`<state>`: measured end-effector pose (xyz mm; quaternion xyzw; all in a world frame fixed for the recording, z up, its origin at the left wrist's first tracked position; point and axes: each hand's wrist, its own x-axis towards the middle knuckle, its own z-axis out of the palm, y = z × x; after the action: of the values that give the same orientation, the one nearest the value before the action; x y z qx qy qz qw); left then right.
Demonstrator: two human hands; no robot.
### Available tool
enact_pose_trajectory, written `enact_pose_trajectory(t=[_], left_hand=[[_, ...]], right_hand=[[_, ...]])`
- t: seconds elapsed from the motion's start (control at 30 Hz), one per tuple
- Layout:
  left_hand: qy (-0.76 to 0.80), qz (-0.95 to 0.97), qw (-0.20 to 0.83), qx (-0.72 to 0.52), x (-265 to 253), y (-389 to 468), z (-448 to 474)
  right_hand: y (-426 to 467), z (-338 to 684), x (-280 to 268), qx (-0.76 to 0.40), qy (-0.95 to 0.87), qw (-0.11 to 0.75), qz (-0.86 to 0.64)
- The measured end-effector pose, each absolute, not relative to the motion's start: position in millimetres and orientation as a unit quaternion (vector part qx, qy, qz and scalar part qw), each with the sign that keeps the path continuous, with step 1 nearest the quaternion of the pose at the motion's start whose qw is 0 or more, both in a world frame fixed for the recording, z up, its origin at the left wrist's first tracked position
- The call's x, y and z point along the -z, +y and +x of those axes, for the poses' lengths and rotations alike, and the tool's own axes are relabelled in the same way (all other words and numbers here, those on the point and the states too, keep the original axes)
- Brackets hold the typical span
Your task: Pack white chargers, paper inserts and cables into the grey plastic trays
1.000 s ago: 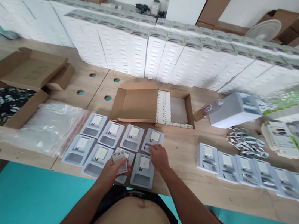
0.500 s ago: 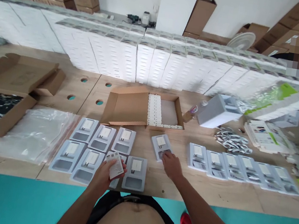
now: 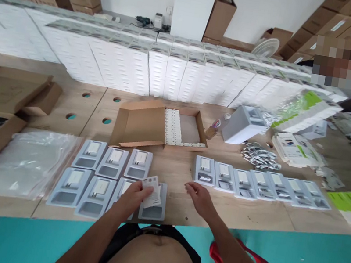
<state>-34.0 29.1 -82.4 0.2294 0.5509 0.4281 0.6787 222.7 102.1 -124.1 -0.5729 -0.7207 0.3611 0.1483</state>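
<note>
R hand [image 3: 200,199] hovers open, fingers spread, nothing held, just right of the light grey moulded plastic tray [image 3: 154,206] at the wooden worktop [image 3: 259,209] front edge; L hand [image 3: 135,195] nearer, over it, pinching small white printed cards [image 3: 153,191].

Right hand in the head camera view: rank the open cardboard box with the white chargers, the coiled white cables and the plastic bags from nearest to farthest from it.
From the right hand:
1. Open cardboard box, just beyond the hand, slightly left.
2. Coiled white cables, farther back on the right.
3. Plastic bags, far left, past the left hand, which holds small cards.
</note>
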Motion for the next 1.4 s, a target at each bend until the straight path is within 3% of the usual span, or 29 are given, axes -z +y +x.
enact_pose_trajectory(t=[0.13, 0.27, 0.5, 0.63, 1.03, 1.17, 1.3, 1.4], left_hand=[[0.512, 0.326, 0.673, -0.422, 72, 39, -24], [0.499, 0.316, 0.693, -0.413, 69, 39, -23], [0.458, 0.208, 0.780, -0.372, 64, 30, -30], [0.489, 0.258, 0.760, -0.342, 63, 29, -31], [0.544, 0.450, 0.662, -0.252, 76, 24, -27], [0.570, 0.531, 0.599, -0.184, 105, 17, -32], [0.599, 0.556, 0.561, -0.134, 135, 4, -46], [0.624, 0.584, 0.508, -0.108, 145, -7, -63]], right_hand=[[70, 164, 93, -0.694, -0.507, 0.248, -0.447], [58, 139, 75, -0.773, -0.402, 0.300, -0.389], [49, 148, 80, -0.678, -0.465, 0.332, -0.462], [42, 154, 81, -0.592, -0.584, 0.337, -0.441], [30, 159, 92, -0.670, -0.472, 0.300, -0.488], [21, 159, 120, -0.643, -0.537, 0.212, -0.504], [12, 148, 160, -0.449, -0.697, 0.081, -0.553], [7, 138, 186, -0.368, -0.734, 0.037, -0.569]])
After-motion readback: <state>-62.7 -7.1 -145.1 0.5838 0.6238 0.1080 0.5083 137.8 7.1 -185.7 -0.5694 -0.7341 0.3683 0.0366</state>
